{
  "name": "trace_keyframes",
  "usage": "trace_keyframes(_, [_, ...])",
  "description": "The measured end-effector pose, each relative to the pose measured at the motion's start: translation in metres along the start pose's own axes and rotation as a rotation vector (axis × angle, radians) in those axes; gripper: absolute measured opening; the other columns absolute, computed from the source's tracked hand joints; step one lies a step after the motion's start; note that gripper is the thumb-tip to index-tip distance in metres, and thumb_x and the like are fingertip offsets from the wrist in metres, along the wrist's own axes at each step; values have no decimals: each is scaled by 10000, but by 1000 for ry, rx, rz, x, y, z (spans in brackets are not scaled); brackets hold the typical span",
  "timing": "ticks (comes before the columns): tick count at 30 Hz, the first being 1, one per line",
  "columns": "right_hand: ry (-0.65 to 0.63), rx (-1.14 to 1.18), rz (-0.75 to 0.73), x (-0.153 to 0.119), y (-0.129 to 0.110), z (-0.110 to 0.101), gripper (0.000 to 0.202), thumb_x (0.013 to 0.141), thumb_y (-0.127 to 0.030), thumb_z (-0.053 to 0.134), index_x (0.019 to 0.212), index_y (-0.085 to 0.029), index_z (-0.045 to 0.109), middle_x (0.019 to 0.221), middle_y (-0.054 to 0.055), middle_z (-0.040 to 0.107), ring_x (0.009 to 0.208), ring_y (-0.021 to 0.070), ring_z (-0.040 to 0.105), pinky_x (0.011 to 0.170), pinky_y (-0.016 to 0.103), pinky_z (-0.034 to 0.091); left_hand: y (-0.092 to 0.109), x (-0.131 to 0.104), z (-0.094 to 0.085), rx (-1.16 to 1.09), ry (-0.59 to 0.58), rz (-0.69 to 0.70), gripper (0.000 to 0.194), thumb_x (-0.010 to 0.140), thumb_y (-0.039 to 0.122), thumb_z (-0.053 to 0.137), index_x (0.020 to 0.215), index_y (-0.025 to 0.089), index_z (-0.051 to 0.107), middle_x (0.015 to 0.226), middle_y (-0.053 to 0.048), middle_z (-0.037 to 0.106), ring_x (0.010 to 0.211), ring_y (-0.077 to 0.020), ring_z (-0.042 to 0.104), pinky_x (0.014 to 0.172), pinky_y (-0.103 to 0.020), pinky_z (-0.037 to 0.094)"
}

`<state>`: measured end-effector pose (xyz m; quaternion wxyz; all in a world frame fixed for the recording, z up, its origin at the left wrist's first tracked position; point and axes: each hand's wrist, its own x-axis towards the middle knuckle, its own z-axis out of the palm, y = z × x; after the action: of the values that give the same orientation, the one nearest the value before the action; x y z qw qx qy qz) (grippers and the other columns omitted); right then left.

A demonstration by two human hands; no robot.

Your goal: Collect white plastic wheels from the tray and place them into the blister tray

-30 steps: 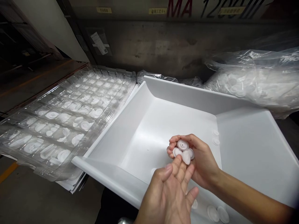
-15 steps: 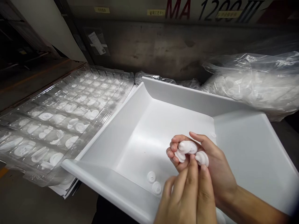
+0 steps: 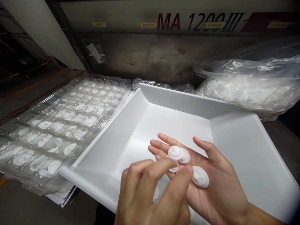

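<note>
My right hand is palm up over the white tray, its fingers stretched to the left, bearing several white plastic gears. Two gears overlap near the finger bases, the upper gear partly covering a toothed gear. A larger gear rests on the palm below the thumb. Part of another gear shows beside my left index fingertip. My left hand is palm down in front, index finger and thumb apart at the gears, its other fingers curled. It partly hides a gear on the tray floor.
The deep white tray fills the middle. On its left, a clear plastic blister tray holds many white parts in pockets, with papers beneath. A clear bag of white parts lies behind right. A machine panel stands at the back.
My right hand has opened from a cupped shape to a flatter palm, and the gears on it lie more spread out. My left hand has moved left, its thumb and index finger parting.
</note>
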<state>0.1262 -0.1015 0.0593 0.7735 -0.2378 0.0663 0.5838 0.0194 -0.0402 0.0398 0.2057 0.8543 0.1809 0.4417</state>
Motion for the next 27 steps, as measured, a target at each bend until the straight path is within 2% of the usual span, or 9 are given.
trace_keyframes(5, [-148, -7, 52, -4, 5, -5, 465, 927, -424, 455, 1154, -98, 696, 1176, 139, 691, 1233, 259, 563, 1142, 379, 285, -16, 5, 5, -81, -59, 36, 216, 874, 100, 585, 1002, 222, 707, 1102, -26, 676, 982, -200, 562, 856, -375, 367])
trace_keyframes(8, [-175, 9, 30, -5, 7, -3, 412, 922, -396, 463, 1077, -120, 727, 1141, 118, 686, 1255, 265, 528, 1150, 393, 256, -20, 2, 6, -76, -65, 37, 187, 860, 100, 594, 969, 211, 698, 1110, -33, 681, 1018, -210, 569, 885, -389, 356])
trace_keyframes(11, [-158, 23, 21, -5, 7, -1, 436, 909, -414, 478, 1116, -100, 699, 1128, 130, 676, 1244, 257, 530, 1134, 383, 287, -22, 0, 4, -58, -87, 48, 185, 858, 79, 577, 979, 185, 667, 1124, -63, 663, 1118, -233, 546, 927, -410, 344])
trace_keyframes(14, [-129, 35, 12, -6, 7, -1, 476, 901, -450, 477, 1146, -89, 666, 1107, 139, 682, 1176, 248, 584, 1069, 359, 389, -25, -2, 2, -29, -139, 54, 194, 862, 70, 549, 1006, 167, 634, 1182, -92, 608, 1191, -250, 504, 962, -422, 330])
trace_keyframes(18, [-156, 41, 16, -9, 7, -2, 487, 909, -469, 441, 1142, -109, 673, 1134, 123, 693, 1125, 218, 627, 965, 291, 489, -26, -3, 1, -130, -210, 4, 251, 885, 78, 490, 1092, 185, 582, 1247, -83, 525, 1235, -216, 454, 1030, -382, 347])
trace_keyframes(21, [-124, 13, 1, -11, 9, -1, 486, 901, -469, 462, 1155, -118, 683, 1253, 112, 658, 1204, 219, 587, 1028, 300, 454, -21, -7, 2, -387, -155, -211, 294, 931, 185, 486, 1216, 246, 521, 1325, -54, 475, 1296, -196, 422, 1098, -344, 349])
trace_keyframes(24, [-40, -26, -15, -9, 12, 0, 565, 877, -504, 502, 1231, -90, 651, 1325, 130, 619, 1287, 273, 525, 1119, 390, 375, -13, -14, 4, -782, 18, -542, 421, 940, 393, 577, 1337, 390, 438, 1445, 9, 413, 1401, -178, 338, 1139, -301, 345])
trace_keyframes(27, [-24, -34, -33, -9, 14, 2, 575, 882, -505, 501, 1232, -74, 651, 1329, 144, 616, 1331, 294, 481, 1142, 428, 343, -4, -18, 3, -1215, 162, -909, 460, 828, 501, 711, 1254, 494, 536, 1415, 89, 503, 1398, -149, 376, 1073, -246, 419])
